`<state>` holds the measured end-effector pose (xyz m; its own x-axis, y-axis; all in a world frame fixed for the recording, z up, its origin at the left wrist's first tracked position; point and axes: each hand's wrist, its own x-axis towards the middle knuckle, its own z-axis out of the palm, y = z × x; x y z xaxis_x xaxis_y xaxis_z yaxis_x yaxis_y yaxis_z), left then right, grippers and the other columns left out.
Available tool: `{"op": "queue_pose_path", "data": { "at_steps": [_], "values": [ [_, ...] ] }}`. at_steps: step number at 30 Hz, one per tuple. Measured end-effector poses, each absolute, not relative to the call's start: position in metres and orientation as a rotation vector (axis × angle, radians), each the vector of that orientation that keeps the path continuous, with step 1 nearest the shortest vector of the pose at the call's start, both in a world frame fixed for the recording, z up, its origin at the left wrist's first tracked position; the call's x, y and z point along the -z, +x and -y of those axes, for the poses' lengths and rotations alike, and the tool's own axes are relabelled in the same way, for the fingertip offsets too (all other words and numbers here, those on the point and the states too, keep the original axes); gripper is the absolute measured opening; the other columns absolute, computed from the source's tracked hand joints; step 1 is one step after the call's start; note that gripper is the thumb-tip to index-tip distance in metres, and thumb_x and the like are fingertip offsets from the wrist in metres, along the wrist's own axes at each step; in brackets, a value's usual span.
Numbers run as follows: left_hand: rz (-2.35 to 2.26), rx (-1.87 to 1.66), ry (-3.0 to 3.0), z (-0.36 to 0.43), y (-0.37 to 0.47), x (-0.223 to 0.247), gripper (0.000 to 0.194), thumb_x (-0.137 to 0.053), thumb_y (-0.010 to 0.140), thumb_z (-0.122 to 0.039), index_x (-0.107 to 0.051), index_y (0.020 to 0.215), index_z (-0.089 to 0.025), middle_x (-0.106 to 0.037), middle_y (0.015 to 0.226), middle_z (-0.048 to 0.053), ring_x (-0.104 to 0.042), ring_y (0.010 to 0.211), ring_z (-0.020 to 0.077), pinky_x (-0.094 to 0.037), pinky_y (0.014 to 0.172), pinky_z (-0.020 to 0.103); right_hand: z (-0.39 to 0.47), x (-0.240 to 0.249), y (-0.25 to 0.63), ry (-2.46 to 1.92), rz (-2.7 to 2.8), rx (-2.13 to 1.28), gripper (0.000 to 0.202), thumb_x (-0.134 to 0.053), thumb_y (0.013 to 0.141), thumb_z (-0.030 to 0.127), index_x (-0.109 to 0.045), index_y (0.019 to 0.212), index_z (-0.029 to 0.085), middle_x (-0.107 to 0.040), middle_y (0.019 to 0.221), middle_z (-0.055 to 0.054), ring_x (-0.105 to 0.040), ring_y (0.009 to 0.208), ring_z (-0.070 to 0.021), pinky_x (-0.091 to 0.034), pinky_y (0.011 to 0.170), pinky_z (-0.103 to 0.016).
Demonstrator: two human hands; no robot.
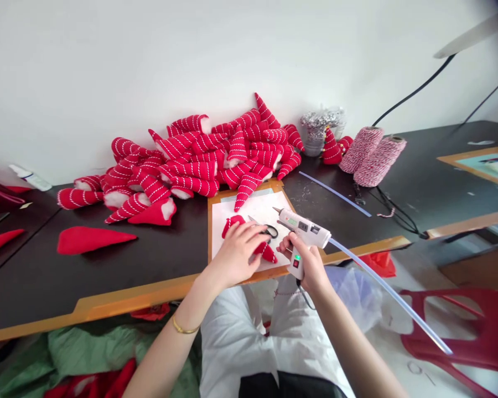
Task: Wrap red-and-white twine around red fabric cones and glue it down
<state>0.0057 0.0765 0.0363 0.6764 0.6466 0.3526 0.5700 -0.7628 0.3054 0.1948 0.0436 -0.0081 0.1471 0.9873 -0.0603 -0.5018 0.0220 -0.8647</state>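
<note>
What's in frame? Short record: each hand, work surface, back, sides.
left hand: fingers spread over red cone; grip unclear
right hand: holding glue gun, nozzle up-left, glue stick out its rear
work surface: white paper, scissors by left fingertips
back: pile of striped cones against wall
left side: plain red piece
right side: two twine spools

1 head-worn view, facing forward and down, near the desk (170, 254)

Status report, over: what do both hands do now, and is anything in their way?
Right hand: gripping glue gun. Left hand: over red cone, grip unclear. Scissors close by, possibly in the way.
</note>
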Motion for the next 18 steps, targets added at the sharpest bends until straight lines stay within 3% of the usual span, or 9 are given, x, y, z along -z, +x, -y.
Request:
{"op": "queue_pose_path", "data": {
  "at_steps": [3,5,10,13,16,18],
  "values": [
    [-0.927,-0.326,2.87,-0.088,0.018,-0.036,0.04,-0.061,0.083,-0.007,-0.061,0.122,-0.019,-0.067,0.127,0.01,-0.057,0.124,0.03,-0.025,0.118,0.059,-0.04,0.005,0.199,-0.92,0.685,-1.272,0.032,-0.073,0.083,0.046,-0.063,0.067,0.02,-0.056,0.073,-0.003,-0.056,0.076,-0.0187,-0.052,0.08,-0.032],
    [-0.984,-0.294,2.893,-0.095,0.019,-0.038,0.038,-0.063,0.083,-0.007,-0.064,0.12,-0.017,-0.071,0.115,0.011,-0.062,0.113,0.0299,-0.033,0.113,0.057,-0.037,0.004,0.203,-0.929,0.672,-1.252,0.032,-0.074,0.082,0.046,-0.063,0.067,0.02,-0.056,0.072,-0.003,-0.056,0.075,-0.0189,-0.053,0.081,-0.034],
    [-1.304,-0.899,2.463,-0.095,0.013,-0.05,0.028,-0.071,0.086,-0.032,-0.064,0.11,-0.019,-0.065,0.103,0.008,-0.066,0.095,0.0252,-0.053,0.089,0.04,-0.023,0.011,0.208,-0.952,0.854,-1.221,0.034,-0.067,0.087,0.049,-0.065,0.07,0.02,-0.06,0.074,-0.004,-0.059,0.079,-0.0211,-0.051,0.084,-0.035],
    [-1.353,-1.133,2.164,-0.091,0.014,-0.042,0.026,-0.069,0.087,-0.032,-0.058,0.107,-0.019,-0.061,0.109,0.009,-0.066,0.103,0.024,-0.052,0.091,0.037,-0.016,0.016,0.204,-0.965,1.101,-1.235,0.036,-0.061,0.093,0.049,-0.067,0.075,0.019,-0.065,0.081,-0.007,-0.063,0.085,-0.0229,-0.048,0.084,-0.033],
    [-1.295,-1.243,1.968,-0.088,0.019,-0.024,0.042,-0.068,0.089,-0.033,-0.046,0.123,-0.022,-0.059,0.125,0.012,-0.061,0.119,0.0253,-0.049,0.098,0.039,-0.014,0.017,0.198,-0.953,1.21,-1.218,0.033,-0.061,0.094,0.048,-0.068,0.081,0.019,-0.067,0.085,-0.007,-0.064,0.085,-0.0221,-0.047,0.083,-0.032],
    [-1.263,-1.295,1.859,-0.086,0.023,-0.014,0.043,-0.063,0.092,-0.036,-0.039,0.126,-0.023,-0.059,0.126,0.013,-0.063,0.115,0.0237,-0.049,0.096,0.038,-0.014,0.015,0.194,-0.947,1.214,-1.197,0.034,-0.061,0.095,0.049,-0.068,0.081,0.019,-0.067,0.084,-0.007,-0.064,0.084,-0.0216,-0.047,0.082,-0.031]
  ]
}}
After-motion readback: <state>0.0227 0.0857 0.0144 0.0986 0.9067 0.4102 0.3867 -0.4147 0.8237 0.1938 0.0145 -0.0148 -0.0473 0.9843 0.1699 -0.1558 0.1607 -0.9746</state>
